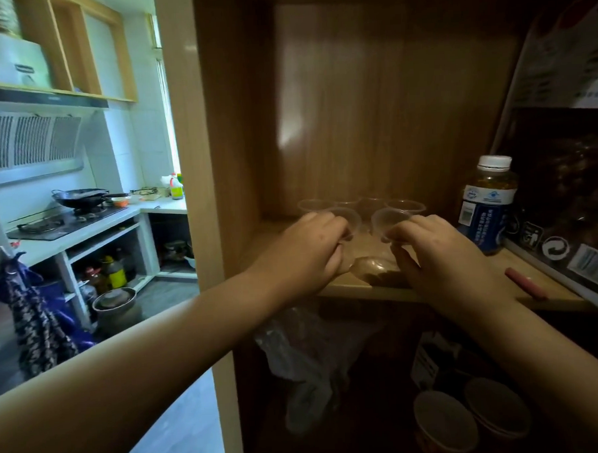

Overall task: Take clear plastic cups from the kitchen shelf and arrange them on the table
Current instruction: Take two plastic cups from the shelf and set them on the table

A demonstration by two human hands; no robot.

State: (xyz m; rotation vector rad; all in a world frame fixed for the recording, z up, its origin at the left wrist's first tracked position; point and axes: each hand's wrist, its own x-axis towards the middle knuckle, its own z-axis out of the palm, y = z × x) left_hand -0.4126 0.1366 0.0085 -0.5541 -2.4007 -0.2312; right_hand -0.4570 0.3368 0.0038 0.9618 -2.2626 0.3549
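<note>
Several clear plastic cups (404,206) stand in a dim wooden shelf (358,285) compartment, toward its back. My left hand (305,250) pinches the rim of one clear cup (350,219) at the front left of the group. My right hand (439,251) pinches the rim of another clear cup (386,219) at the front right. Both held cups tilt toward me, just above the shelf board. The lower parts of both cups are hidden behind my fingers.
A capped bottle with a blue label (488,204) stands right of the cups, beside a large dark food bag (569,180). A red stick (526,283) lies near the shelf edge. Below are a plastic bag (307,363) and paper tubs (443,422). A stove with a wok (80,198) is at left.
</note>
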